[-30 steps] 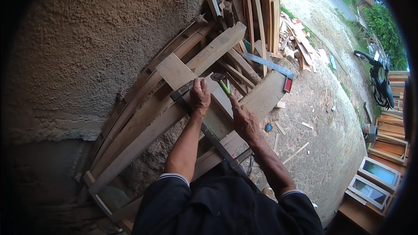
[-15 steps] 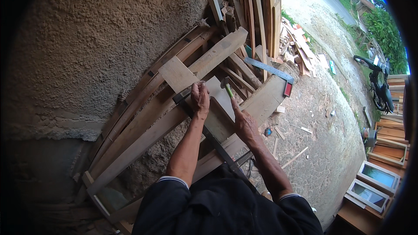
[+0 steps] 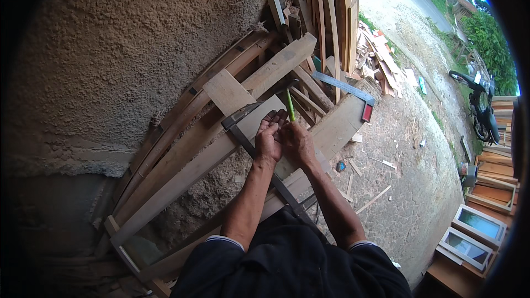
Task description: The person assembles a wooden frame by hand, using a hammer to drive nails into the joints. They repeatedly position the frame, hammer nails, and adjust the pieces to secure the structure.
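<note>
My right hand is closed around the green handle of a hammer; the hammer's dark head points away from me. Beside it, touching or nearly touching, my left hand is turned palm up with its fingers loosely curled and apart. Anything small in that palm is too hard to make out. Both hands are over a wooden frame of pale boards. A dark metal bar clamp crosses the frame just left of my hands. A short board end juts out beyond the clamp.
A try square with a red-marked handle lies on a wide board to the right. Long timber strips lean at the back by a rough wall. Wood scraps litter the ground. A motorcycle stands far right.
My left hand has left the clamped corner, come nearer to me and turned palm up. My right hand has moved left to meet it, still holding the hammer, now more upright in view.
</note>
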A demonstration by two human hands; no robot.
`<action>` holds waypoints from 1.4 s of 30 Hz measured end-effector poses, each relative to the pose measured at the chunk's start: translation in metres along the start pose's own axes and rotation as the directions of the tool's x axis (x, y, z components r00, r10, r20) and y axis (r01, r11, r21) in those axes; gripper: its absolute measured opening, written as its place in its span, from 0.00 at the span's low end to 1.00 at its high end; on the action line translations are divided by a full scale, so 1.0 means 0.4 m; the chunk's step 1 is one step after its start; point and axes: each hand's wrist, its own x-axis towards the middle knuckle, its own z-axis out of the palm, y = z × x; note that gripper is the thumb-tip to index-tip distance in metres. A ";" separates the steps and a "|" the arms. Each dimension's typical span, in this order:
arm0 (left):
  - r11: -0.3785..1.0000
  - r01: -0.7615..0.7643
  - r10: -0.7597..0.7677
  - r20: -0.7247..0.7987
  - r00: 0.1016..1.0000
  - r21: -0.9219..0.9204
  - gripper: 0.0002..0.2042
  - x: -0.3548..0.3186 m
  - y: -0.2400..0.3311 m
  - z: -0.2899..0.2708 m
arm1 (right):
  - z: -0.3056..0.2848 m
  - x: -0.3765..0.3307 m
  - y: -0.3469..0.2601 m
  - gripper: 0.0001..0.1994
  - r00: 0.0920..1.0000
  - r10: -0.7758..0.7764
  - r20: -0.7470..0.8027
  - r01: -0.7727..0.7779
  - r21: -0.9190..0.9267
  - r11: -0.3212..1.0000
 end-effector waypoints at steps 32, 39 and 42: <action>-0.275 -0.290 0.344 0.375 0.861 0.917 0.12 0.080 0.061 -0.095 | -0.113 -0.059 -0.003 0.16 0.936 0.327 0.133 -0.338 0.066 0.939; -0.352 -0.246 0.340 0.368 0.866 0.903 0.10 0.078 0.059 -0.087 | -0.119 -0.082 0.002 0.19 0.967 0.211 0.144 -0.225 0.090 0.970; -0.381 -0.265 0.352 0.404 0.844 0.886 0.10 0.069 0.062 -0.079 | -0.120 -0.082 0.004 0.23 0.973 0.158 0.168 -0.153 -0.042 0.987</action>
